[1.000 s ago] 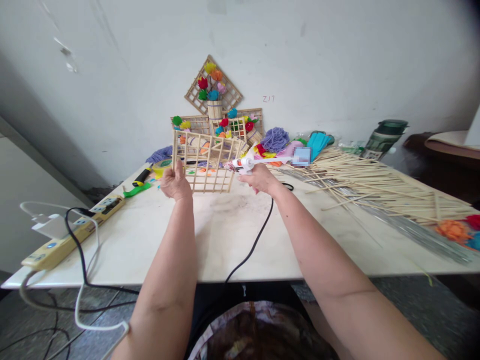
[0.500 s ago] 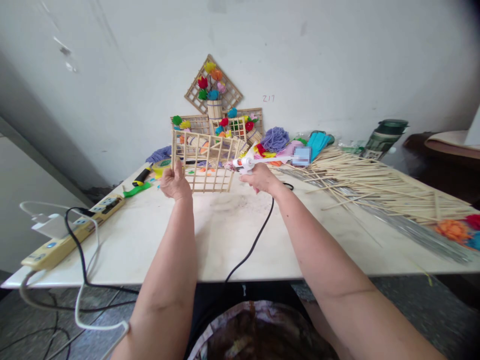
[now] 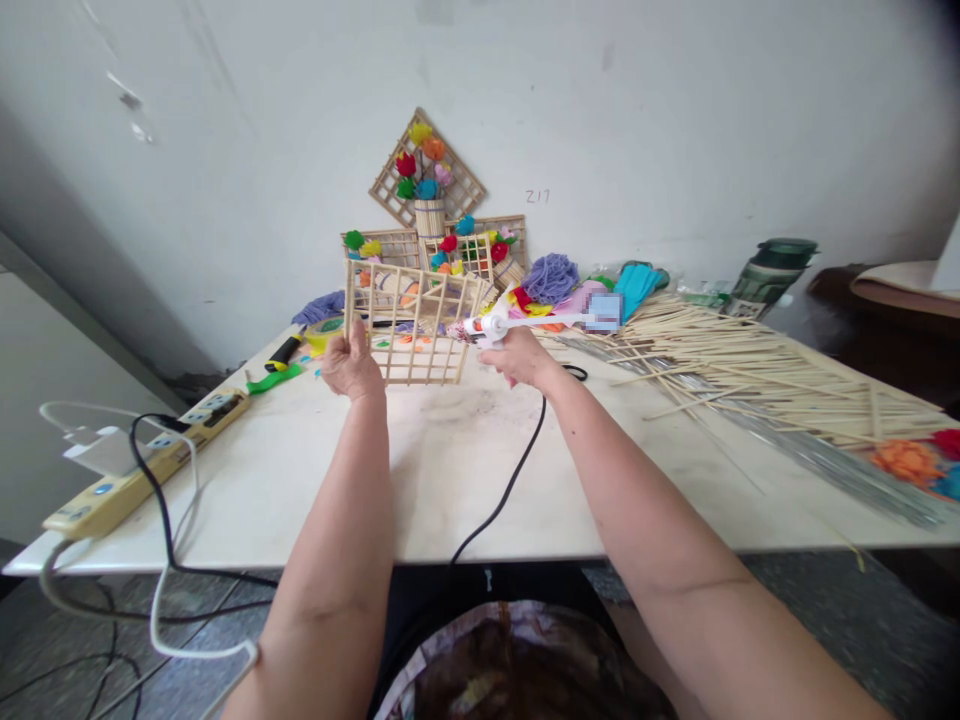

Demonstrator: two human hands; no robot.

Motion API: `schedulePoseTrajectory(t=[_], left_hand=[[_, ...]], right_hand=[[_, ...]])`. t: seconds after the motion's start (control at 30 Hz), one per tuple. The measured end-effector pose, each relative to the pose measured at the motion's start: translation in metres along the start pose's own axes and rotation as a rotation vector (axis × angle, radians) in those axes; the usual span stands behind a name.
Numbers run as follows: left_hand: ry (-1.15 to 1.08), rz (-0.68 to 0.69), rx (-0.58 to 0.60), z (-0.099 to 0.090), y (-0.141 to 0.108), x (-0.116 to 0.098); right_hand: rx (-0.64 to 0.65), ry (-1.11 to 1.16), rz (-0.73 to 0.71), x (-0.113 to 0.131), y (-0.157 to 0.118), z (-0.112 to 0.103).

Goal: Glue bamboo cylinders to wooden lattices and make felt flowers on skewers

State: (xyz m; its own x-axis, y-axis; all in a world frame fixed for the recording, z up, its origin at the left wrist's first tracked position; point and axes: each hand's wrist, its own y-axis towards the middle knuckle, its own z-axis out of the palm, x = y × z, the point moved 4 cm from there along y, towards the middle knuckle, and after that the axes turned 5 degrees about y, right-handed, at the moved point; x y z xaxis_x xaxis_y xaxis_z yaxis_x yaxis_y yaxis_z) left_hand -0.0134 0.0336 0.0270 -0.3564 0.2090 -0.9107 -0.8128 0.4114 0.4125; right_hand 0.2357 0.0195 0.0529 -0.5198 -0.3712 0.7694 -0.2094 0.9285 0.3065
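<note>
Wooden lattice (image 3: 415, 325) gripped in left hand (image 3: 352, 368)

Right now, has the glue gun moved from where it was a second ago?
No, not that I can see: the glue gun in the right hand shows in the same spot, below and left of the purple yarn.

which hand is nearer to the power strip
Left: the left hand, holding the wooden lattice, is to the right of the power strip; the right hand, holding the glue gun, is farther right.
</note>
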Motion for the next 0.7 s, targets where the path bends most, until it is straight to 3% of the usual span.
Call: schedulePoseTrajectory(t=[0.33, 0.7], left_hand=[[0.021, -0.025, -0.008, 0.001, 0.004, 0.004], [-0.054, -0.050, 0.019, 0.006, 0.010, 0.017]], right_hand=[[0.014, 0.043, 0.020, -0.005, 0.001, 0.000], [-0.051, 0.084, -0.113, -0.001, 0.002, -0.001]])
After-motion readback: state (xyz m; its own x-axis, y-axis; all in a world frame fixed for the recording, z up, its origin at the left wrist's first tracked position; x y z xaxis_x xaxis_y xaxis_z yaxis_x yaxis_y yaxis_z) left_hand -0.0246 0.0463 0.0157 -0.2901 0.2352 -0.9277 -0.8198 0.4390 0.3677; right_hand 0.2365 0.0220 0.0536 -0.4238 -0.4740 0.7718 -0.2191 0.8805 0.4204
